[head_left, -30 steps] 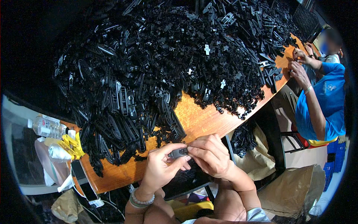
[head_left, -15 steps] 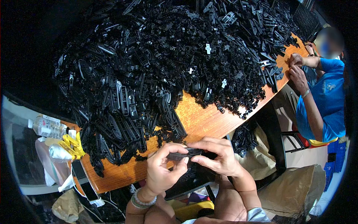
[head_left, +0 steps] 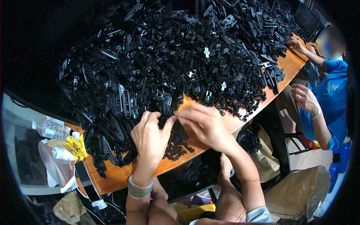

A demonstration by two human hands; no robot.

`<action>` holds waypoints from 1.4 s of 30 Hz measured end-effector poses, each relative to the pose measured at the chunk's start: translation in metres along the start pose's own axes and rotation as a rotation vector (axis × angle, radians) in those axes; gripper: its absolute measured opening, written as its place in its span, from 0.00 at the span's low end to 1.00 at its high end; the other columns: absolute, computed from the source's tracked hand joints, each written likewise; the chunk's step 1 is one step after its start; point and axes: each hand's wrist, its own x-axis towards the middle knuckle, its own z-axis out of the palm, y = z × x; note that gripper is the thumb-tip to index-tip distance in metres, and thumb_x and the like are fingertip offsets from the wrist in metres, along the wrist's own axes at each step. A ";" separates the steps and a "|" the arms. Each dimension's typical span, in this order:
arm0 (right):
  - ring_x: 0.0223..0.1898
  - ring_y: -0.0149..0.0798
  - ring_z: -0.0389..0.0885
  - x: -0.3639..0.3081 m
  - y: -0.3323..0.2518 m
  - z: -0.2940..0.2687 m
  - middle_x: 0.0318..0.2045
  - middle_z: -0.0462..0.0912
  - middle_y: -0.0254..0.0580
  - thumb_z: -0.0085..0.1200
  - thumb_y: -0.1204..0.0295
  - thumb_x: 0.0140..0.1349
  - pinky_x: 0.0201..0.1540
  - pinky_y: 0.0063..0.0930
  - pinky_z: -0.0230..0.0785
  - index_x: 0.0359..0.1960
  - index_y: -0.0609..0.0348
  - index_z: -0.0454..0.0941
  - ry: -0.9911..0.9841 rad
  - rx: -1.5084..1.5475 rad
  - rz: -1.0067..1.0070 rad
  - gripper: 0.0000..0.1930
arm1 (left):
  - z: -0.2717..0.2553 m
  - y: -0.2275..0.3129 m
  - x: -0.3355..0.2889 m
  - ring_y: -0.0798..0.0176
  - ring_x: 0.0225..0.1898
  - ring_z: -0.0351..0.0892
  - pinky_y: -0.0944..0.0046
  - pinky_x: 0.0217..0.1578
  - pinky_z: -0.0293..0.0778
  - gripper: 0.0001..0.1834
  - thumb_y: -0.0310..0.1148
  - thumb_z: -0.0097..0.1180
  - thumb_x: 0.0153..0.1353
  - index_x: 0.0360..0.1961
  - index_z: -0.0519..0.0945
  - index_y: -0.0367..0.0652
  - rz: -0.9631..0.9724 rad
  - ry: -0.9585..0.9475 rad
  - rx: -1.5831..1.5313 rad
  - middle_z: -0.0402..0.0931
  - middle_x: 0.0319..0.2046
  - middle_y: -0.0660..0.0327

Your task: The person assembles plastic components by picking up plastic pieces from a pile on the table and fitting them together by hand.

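1. Black plastic parts [head_left: 122, 99] heaped on table [head_left: 108, 178]; plenty loose, amount done unclear.
2. Left hand [head_left: 150, 137] over table: thumb, forefinger parted; hold unclear.
3. Right hand [head_left: 208, 125] over table, blurred; grip can't be told.
4. More dark pieces [head_left: 248, 139] below table's near edge.

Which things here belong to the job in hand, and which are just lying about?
Likely part of the job:
heap of black plastic parts, near left hand and right hand
wooden table under it

Seemingly just lying about:
plastic bottle
phone
crumpled brown paper
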 end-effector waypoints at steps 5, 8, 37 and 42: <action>0.37 0.38 0.75 0.050 0.020 0.035 0.34 0.76 0.37 0.55 0.75 0.44 0.31 0.28 0.73 0.35 0.60 0.79 0.007 -0.488 -0.277 0.13 | 0.010 -0.004 0.004 0.47 0.25 0.76 0.54 0.28 0.70 0.15 0.37 0.64 0.49 0.24 0.75 0.34 -0.033 -0.058 -0.005 0.75 0.26 0.52; 0.38 0.39 0.74 0.053 0.019 0.040 0.33 0.75 0.37 0.54 0.74 0.42 0.32 0.28 0.73 0.35 0.61 0.77 -0.114 -0.576 -0.283 0.14 | 0.006 -0.008 -0.003 0.46 0.25 0.75 0.53 0.28 0.70 0.14 0.34 0.64 0.48 0.24 0.73 0.34 -0.046 -0.019 -0.091 0.74 0.25 0.52; 0.34 0.50 0.77 -0.008 0.018 0.036 0.38 0.74 0.49 0.47 0.83 0.55 0.32 0.35 0.73 0.40 0.62 0.69 0.182 -0.177 -0.004 0.10 | -0.010 -0.024 -0.049 0.77 0.26 0.72 0.79 0.24 0.69 0.13 0.17 0.59 0.54 0.41 0.76 0.34 -0.336 -0.116 -0.930 0.73 0.28 0.65; 0.28 0.33 0.80 -0.033 -0.003 0.023 0.35 0.80 0.48 0.50 0.83 0.58 0.31 0.24 0.73 0.41 0.65 0.75 0.115 0.441 0.627 0.09 | -0.005 -0.017 -0.053 0.75 0.25 0.75 0.76 0.26 0.74 0.12 0.17 0.59 0.53 0.41 0.76 0.33 -0.358 -0.193 -1.019 0.75 0.29 0.63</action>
